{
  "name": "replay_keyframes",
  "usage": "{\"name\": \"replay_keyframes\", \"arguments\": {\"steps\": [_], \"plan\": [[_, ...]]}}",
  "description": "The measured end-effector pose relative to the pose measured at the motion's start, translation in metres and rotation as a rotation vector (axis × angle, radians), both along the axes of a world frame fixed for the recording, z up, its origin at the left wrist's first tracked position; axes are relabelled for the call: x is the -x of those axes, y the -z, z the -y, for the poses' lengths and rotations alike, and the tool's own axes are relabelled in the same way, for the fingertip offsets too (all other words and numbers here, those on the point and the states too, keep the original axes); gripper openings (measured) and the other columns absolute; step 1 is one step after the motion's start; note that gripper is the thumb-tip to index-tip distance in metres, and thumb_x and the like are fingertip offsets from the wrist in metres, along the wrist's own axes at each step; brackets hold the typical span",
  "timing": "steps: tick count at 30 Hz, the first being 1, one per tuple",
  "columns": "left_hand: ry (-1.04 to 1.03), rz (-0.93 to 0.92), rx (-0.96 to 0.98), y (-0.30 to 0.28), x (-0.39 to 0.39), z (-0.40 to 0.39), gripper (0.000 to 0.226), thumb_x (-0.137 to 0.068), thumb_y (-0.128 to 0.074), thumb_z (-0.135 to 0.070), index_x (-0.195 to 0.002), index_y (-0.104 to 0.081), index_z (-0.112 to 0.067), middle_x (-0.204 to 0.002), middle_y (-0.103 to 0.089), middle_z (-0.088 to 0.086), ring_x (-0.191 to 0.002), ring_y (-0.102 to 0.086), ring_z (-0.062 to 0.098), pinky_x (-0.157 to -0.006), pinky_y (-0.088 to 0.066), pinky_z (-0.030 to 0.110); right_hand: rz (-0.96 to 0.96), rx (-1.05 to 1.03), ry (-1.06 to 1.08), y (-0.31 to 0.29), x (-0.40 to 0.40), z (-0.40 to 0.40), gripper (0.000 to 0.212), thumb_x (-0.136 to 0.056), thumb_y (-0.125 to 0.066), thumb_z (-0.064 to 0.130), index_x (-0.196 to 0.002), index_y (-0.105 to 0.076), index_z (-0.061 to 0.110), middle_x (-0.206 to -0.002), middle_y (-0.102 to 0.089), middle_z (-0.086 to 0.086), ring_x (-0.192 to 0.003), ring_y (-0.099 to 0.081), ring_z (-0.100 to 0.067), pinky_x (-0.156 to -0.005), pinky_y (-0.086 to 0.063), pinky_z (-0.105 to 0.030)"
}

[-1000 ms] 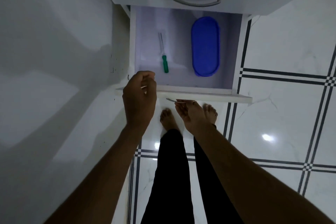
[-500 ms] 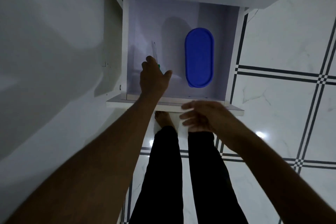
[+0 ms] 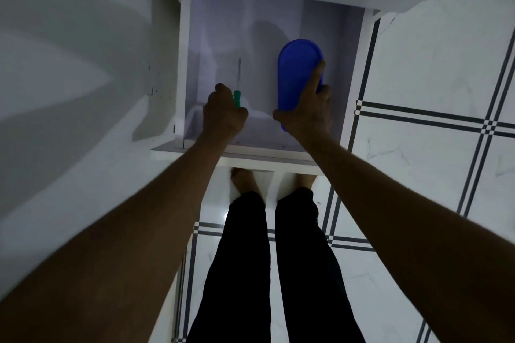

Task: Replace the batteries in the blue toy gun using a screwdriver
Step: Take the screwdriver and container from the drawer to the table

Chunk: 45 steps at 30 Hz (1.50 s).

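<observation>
A moment ago the right hand was hanging back over the drawer's front edge with loose fingers; now it has gone in and taken hold of the blue oval box, thumb along one side and a finger laid up the other edge. The box looks tipped up off the drawer floor at its near end, though in this dim light I can't be sure it has fully left the bottom. The left hand was already down at the screwdriver half a second back and has settled there: its fingers are curled round the lower part of the green handle, with the thin metal shaft pointing away toward the back of the drawer.

So both hands are now full, each gripping one thing, where a second ago they were only pulling the drawer open by its front.

The toy gun itself is nowhere in sight. Nothing here shows whether the blue box holds batteries, or the gun, or something else; its lid is on and I can't see inside. My guess is this is still the gathering stage: tool and box come out of the drawer first, and the actual unscrewing has not begun.
</observation>
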<state>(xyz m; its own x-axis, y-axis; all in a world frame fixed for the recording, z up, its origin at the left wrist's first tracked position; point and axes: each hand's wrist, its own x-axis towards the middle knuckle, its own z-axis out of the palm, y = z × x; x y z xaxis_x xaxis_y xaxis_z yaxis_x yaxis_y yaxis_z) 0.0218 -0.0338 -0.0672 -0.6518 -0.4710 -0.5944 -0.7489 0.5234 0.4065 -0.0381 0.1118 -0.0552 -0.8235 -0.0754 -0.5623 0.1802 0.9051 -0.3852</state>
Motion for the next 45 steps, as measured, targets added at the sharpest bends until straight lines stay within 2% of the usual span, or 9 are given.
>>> {"name": "replay_keyframes", "arguments": {"steps": [7,10,13,18,23,29,34,40,45], "plan": [[-0.284,-0.256,-0.164,-0.102,-0.07,-0.019,0.021,-0.096,-0.057,-0.025,-0.11,-0.058,-0.01,-0.101,-0.067,0.002,-0.088,-0.064,0.01,-0.076,-0.049,0.012,0.088,0.171,0.107,-0.055,-0.025,-0.017,0.131,-0.066,-0.087,0.027,-0.155,0.009,0.014,-0.148,-0.028,-0.015,-0.132,-0.038,-0.031,-0.103,-0.04,-0.047],[-0.438,-0.231,-0.169,-0.12,-0.114,-0.036,0.024,-0.094,-0.059,-0.032,-0.108,-0.057,-0.012,-0.101,-0.071,0.003,-0.09,-0.07,0.018,-0.084,-0.057,0.038,0.067,0.271,0.155,-0.09,-0.064,-0.036,0.132,-0.053,-0.084,0.04,-0.153,-0.002,0.019,-0.146,-0.034,-0.007,-0.131,-0.043,-0.027,-0.1,-0.049,-0.046],[-0.604,-0.151,-0.202,-0.123,-0.138,-0.051,0.026,-0.088,-0.064,-0.034,-0.099,-0.058,-0.011,-0.098,-0.071,0.01,-0.09,-0.07,0.024,-0.082,-0.057,0.045,0.083,0.345,0.258,-0.112,-0.093,-0.053,0.128,-0.045,-0.079,0.046,-0.151,-0.013,0.021,-0.14,-0.04,-0.002,-0.125,-0.049,-0.021,-0.09,-0.056,-0.039],[-0.779,-0.15,-0.387,-0.116,-0.118,-0.056,0.02,-0.093,-0.062,-0.024,-0.104,-0.055,-0.009,-0.09,-0.063,-0.001,-0.08,-0.06,0.01,-0.067,-0.049,0.009,0.123,0.412,0.398,-0.123,-0.129,-0.071,0.12,-0.054,-0.086,0.031,-0.152,-0.015,0.027,-0.142,-0.039,0.004,-0.124,-0.047,-0.012,-0.072,-0.045,-0.006],[-0.941,-0.222,-0.477,-0.101,-0.099,-0.047,0.015,-0.088,-0.068,-0.025,-0.096,-0.056,-0.02,-0.106,-0.065,0.007,-0.1,-0.064,0.02,-0.094,-0.053,0.041,0.165,0.413,0.538,-0.118,-0.154,-0.076,0.121,-0.056,-0.089,0.023,-0.151,-0.015,0.03,-0.144,-0.037,0.007,-0.127,-0.046,-0.015,-0.095,-0.053,-0.032],[-0.885,-0.269,-0.481,-0.098,-0.072,-0.037,0.035,-0.077,-0.072,-0.039,-0.1,-0.057,-0.017,-0.104,-0.068,0.008,-0.099,-0.065,0.024,-0.095,-0.053,0.044,0.09,0.427,0.518,-0.098,-0.133,-0.059,0.122,-0.052,-0.087,0.032,-0.151,-0.015,0.029,-0.144,-0.038,0.005,-0.129,-0.045,-0.018,-0.1,-0.051,-0.038],[-0.69,-0.322,-0.389,-0.096,-0.042,-0.025,0.028,-0.092,-0.064,-0.022,-0.112,-0.056,-0.005,-0.102,-0.065,0.002,-0.087,-0.063,0.006,-0.081,-0.053,0.014,-0.031,0.416,0.442,-0.087,-0.088,-0.046,0.125,-0.046,-0.082,0.046,-0.151,-0.016,0.027,-0.141,-0.041,0.006,-0.126,-0.047,-0.017,-0.099,-0.051,-0.047],[-0.341,-0.347,-0.367,-0.082,0.005,-0.015,0.016,-0.091,-0.065,-0.025,-0.099,-0.053,-0.018,-0.102,-0.063,-0.002,-0.103,-0.061,0.015,-0.091,-0.05,0.029,-0.121,0.463,0.409,-0.075,-0.05,-0.05,0.117,-0.052,-0.088,0.029,-0.149,-0.022,0.021,-0.138,-0.043,0.002,-0.122,-0.049,-0.015,-0.083,-0.048,-0.01],[-0.128,-0.303,-0.294,-0.067,0.031,-0.002,0.031,-0.091,-0.065,-0.03,-0.111,-0.052,-0.011,-0.119,-0.061,0.005,-0.112,-0.055,0.016,-0.092,-0.047,0.031,-0.136,0.514,0.446,-0.069,-0.032,-0.052,0.119,-0.047,-0.083,0.041,-0.148,-0.024,0.019,-0.138,-0.044,0.0,-0.122,-0.05,-0.017,-0.089,-0.054,-0.026]]}}
